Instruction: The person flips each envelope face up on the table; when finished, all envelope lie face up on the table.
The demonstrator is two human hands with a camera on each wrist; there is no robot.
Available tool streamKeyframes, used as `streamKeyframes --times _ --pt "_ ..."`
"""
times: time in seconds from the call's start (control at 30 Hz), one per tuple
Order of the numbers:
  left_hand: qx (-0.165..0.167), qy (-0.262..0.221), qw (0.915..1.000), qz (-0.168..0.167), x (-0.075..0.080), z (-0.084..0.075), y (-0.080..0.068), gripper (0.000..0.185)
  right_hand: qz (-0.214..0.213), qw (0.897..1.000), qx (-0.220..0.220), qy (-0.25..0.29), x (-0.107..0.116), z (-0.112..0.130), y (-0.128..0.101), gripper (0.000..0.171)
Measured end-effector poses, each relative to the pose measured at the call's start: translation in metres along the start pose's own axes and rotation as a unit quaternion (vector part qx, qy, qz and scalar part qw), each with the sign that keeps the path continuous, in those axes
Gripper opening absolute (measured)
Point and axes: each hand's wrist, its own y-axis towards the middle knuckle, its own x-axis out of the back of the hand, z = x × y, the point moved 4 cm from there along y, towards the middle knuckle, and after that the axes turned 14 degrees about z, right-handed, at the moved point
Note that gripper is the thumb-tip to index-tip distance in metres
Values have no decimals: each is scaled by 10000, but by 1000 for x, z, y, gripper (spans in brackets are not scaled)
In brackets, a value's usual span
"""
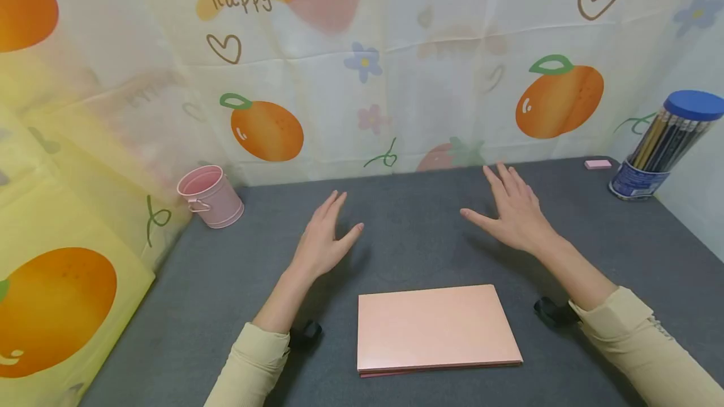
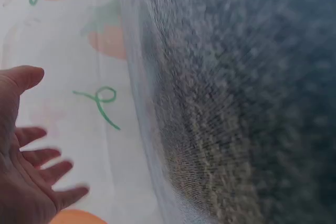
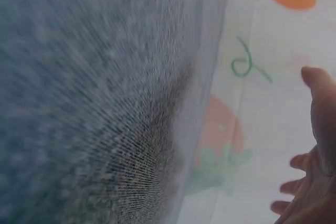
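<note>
A closed pink notebook [image 1: 435, 328] lies flat on the grey felt table [image 1: 413, 231], near the front edge. Beyond it my left hand [image 1: 326, 240] hovers with straight fingers and holds nothing. My right hand [image 1: 513, 209] is spread open farther right, also empty. Both hands stay apart from the notebook. In the left wrist view the left hand [image 2: 26, 171] shows its palm and spread fingers against the curtain. The right hand [image 3: 310, 171] appears at the right edge of the right wrist view, fingers loose.
A small pink bucket [image 1: 210, 196] stands at the back left. A clear tub of pencils with a blue lid [image 1: 667, 143] stands at the back right, a pink eraser [image 1: 597, 164] beside it. A fruit-print curtain [image 1: 362, 61] walls the back and left.
</note>
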Motion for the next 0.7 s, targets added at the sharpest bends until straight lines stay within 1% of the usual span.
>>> streamKeyframes --times 0.1,0.2,0.3,0.37,0.43,0.53,0.6,0.7 --pt "-535 -236 9983 72 -2 -12 -9 55 227 9989 383 146 -2 9 -9 88" --pt "-1109 -356 9929 249 -6 -22 -19 40 554 9951 776 264 -8 19 -19 76" --pt "-1651 -614 9825 601 -11 -30 -28 31 857 9888 1180 323 -16 28 -32 63" --pt "-1930 -825 9727 992 -15 -34 -34 29 1046 9830 1455 399 -20 32 -40 56" --pt "-2081 -948 9628 1436 -19 -39 -39 30 1237 9770 1676 451 -24 36 -49 51" --pt "-2135 -946 9498 2081 -25 -44 -47 34 1540 9675 1941 506 -28 41 -59 49" --pt "-2106 -827 9440 2402 -29 -47 -52 37 1765 9606 2088 503 -30 43 -65 48" --pt "-2055 -585 9364 2784 -34 -49 -60 42 2134 9480 2312 469 -33 48 -73 49"
